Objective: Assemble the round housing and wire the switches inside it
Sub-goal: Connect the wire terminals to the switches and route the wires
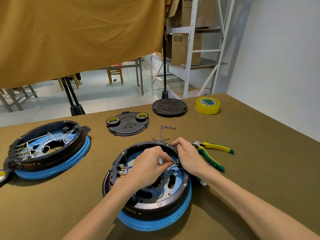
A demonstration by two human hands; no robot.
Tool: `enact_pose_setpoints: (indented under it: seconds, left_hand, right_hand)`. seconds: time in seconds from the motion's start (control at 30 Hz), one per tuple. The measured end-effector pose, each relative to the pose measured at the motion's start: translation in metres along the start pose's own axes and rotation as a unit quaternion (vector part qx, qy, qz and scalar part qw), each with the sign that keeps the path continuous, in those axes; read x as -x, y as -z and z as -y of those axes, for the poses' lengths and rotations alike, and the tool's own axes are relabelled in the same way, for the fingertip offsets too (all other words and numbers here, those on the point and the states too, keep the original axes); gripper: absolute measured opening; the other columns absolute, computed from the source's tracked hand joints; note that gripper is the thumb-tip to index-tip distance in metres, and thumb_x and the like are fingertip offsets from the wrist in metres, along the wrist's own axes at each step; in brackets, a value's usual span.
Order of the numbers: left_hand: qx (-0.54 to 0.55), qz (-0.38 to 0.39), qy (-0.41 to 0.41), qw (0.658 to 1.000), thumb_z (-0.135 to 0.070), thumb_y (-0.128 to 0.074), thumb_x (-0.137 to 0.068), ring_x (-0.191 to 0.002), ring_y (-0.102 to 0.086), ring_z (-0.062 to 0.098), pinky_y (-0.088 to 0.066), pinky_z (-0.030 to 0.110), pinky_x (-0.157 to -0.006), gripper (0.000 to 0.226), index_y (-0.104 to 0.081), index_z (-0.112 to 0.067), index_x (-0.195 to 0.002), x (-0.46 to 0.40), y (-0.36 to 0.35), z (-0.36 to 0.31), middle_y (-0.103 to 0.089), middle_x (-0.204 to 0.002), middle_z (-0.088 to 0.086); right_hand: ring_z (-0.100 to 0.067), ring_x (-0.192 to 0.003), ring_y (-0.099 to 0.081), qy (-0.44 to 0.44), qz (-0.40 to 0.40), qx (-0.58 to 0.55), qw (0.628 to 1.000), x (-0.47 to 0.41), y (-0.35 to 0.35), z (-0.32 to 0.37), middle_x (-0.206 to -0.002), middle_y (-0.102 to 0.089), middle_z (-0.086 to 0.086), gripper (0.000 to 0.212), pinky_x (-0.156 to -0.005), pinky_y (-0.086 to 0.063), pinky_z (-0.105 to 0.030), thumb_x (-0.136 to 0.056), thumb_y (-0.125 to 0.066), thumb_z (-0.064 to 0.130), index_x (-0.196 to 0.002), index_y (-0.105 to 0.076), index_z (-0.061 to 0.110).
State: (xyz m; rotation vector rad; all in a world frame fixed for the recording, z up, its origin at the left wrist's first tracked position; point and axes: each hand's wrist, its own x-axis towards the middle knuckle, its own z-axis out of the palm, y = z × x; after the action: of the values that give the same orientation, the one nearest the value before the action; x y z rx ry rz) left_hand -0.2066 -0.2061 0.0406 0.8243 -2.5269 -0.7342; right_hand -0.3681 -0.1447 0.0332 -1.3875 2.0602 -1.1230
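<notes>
A round black housing [156,205] with a blue lower ring lies on the table in front of me. Blue wires [161,184] loop over its blue metal plate, and brass terminals [122,171] sit on the switches at its left inner wall. My left hand [147,166] reaches into the housing and pinches a brass wire terminal [174,162] near the right inner wall. My right hand [187,155] lies over the housing's right rim, fingers curled at the same terminal.
A second housing [50,149] with white wires lies at the left. Behind are a black cover plate [128,126] carrying two tape rolls, a round black disc [169,107], a yellow tape roll [207,105], spare blue wires [161,133] and yellow-green cutters [212,151].
</notes>
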Motion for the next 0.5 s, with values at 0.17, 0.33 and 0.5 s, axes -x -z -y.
enact_pose_setpoints:
  seconds: [0.17,0.33,0.5]
  left_hand:
    - [0.012,-0.004,-0.009,1.000,-0.030,-0.071,-0.096,-0.079,-0.049,0.002,-0.044,0.030,-0.072,0.012,-0.080,-0.036,-0.101,-0.0015,-0.0030,-0.0031,-0.058,-0.089,-0.014]
    - [-0.014,-0.010,-0.025,1.000,-0.031,-0.070,-0.096,-0.082,-0.051,0.000,-0.044,0.027,-0.073,0.013,-0.080,-0.035,-0.104,0.0011,-0.0039,-0.0013,-0.058,-0.088,-0.017]
    - [0.007,-0.007,-0.016,1.000,-0.029,-0.072,-0.095,-0.081,-0.053,-0.003,-0.041,0.023,-0.073,0.013,-0.081,-0.035,-0.103,-0.0012,-0.0036,-0.0027,-0.062,-0.089,-0.017]
  right_hand:
    - [-0.021,-0.102,-0.057,-0.001,0.000,0.000,1.000,-0.0009,-0.0010,0.0004,-0.110,-0.062,-0.010,0.027,-0.093,-0.049,-0.038,-0.110,-0.031,0.012,-0.107,-0.059,0.013]
    - [-0.019,-0.100,-0.058,0.001,0.001,0.001,1.000,0.0004,0.0003,-0.0017,-0.108,-0.062,-0.008,0.027,-0.089,-0.050,-0.037,-0.110,-0.032,0.013,-0.106,-0.059,0.015]
    - [-0.021,-0.098,-0.058,0.009,-0.003,0.005,1.000,-0.0006,0.0004,-0.0021,-0.106,-0.062,-0.009,0.026,-0.088,-0.050,-0.039,-0.110,-0.033,0.011,-0.103,-0.057,0.016]
